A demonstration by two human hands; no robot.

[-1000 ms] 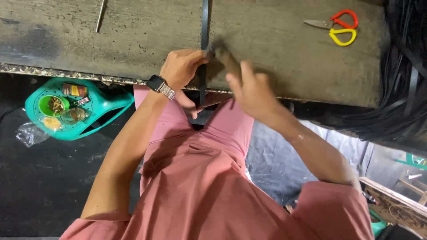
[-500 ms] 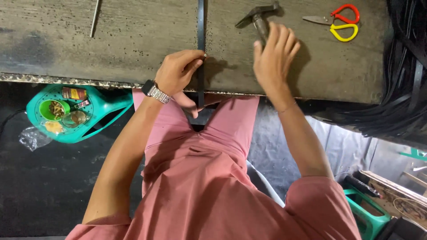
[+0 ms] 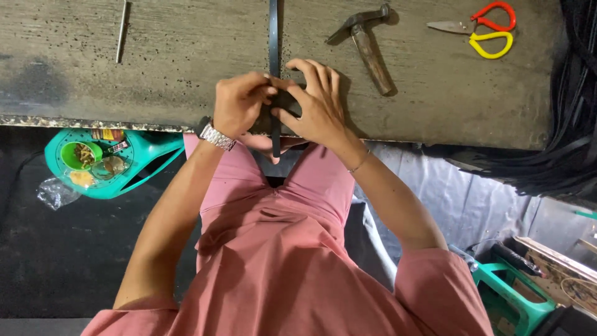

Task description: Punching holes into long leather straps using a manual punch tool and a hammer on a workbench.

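Worn wooden bench (image 3: 155,68) fills my view — my left hand (image 3: 239,106) and right hand (image 3: 314,106) both pinch the black strap (image 3: 273,37) at its near edge; hammer (image 3: 367,43) and scissors (image 3: 488,28) lie apart.

Both hands meet on a black strap (image 3: 273,37) that runs across the wooden workbench (image 3: 174,68): the left hand (image 3: 239,102) and right hand (image 3: 314,102) pinch it at the bench's near edge. A hammer (image 3: 367,43) lies just beside the right hand, with red-and-yellow scissors (image 3: 488,28) farther right.
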